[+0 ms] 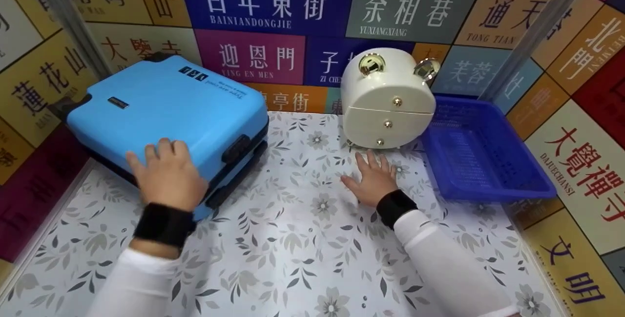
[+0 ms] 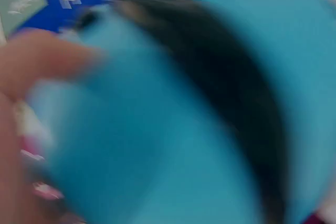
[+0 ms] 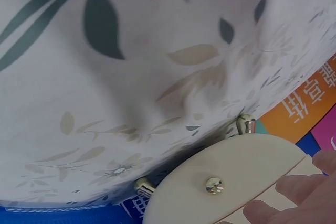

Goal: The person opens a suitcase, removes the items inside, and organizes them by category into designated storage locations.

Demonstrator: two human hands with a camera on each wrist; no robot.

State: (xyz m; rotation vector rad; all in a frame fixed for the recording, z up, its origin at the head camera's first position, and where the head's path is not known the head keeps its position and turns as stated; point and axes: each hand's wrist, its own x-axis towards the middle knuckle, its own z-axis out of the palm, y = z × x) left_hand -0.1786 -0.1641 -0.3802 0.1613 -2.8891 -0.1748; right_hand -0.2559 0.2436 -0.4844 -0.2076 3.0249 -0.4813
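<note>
We judge little done: our left hand (image 1: 171, 178), unclenched, is at the closed blue suitcase (image 1: 185, 112) on the table (image 1: 302, 243), our right hand (image 1: 373, 183), holding nothing, before the unopened drawer box (image 1: 368, 97)

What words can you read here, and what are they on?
Blue suitcase: "Type are cool"
Suitcase badge and logo: unclear
Wall:
"百年東街 BAINIANDONGJIE"
"余相巷 YUXIANGXIANG"
"迎恩門 YING EN MEN"
"大覺禪寺 DAJUECHANSI"
"應山 YING SHAN"
"通天 TONG TIAN"
"蓮花山"
"北門"
"文明"
"亭街"
Rest of wall: cut off, hidden or unclear.
</note>
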